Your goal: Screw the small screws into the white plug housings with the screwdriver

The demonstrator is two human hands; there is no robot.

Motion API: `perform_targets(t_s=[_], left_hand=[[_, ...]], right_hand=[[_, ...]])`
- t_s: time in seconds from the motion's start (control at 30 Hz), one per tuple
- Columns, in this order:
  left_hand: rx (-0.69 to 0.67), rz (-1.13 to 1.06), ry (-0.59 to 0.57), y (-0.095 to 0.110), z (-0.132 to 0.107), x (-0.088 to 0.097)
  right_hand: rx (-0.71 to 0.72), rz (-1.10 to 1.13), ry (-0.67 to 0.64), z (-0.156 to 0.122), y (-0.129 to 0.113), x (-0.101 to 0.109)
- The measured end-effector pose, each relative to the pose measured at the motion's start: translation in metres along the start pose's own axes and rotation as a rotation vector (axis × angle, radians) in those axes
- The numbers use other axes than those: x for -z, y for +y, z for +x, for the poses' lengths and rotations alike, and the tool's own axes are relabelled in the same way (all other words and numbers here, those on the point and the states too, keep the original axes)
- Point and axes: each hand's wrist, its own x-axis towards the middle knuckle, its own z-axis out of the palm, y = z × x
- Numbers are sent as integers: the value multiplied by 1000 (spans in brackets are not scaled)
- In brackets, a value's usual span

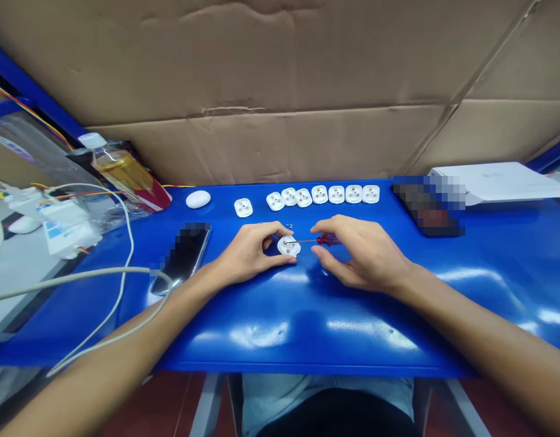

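Between the thumb and forefinger of my left hand (252,252) is a small white plastic piece (288,249) with metal screws or contacts on its face. My right hand (364,252) is closed around the red handle of a screwdriver (323,240). The thin shaft points left, and its tip is at one of the metal spots on the white piece. Much of the handle is hidden inside my right hand. A few tiny metal screws (290,226) lie just beyond the white piece.
Several similar white pieces (336,194) line the back of the blue table (280,337). A smooth white oval object (198,199), a phone (183,255) and a bottle (125,173) are at left, with loose white cables (125,267). A dark device (428,209) and white box (498,181) lie at right.
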Motion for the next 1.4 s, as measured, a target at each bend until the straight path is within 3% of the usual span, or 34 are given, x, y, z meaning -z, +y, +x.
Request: perform_targets(t_s=[0.43,0.67,1.0,1.2,1.4], left_hand=[[14,19,-13,2,1,1],[6,16,0,-1,1,0],[3,40,-10,3,1,1],[-16,57,-4,1,1,1],[-11,45,-2,1,1,1]], right_hand=[[53,27,-15,2,-2,2],[50,-92,4,2,1,1],[97,1,39,1,1,0],[148,-135,64,3,0,-1],[158,-6,40,4,-2,-1]])
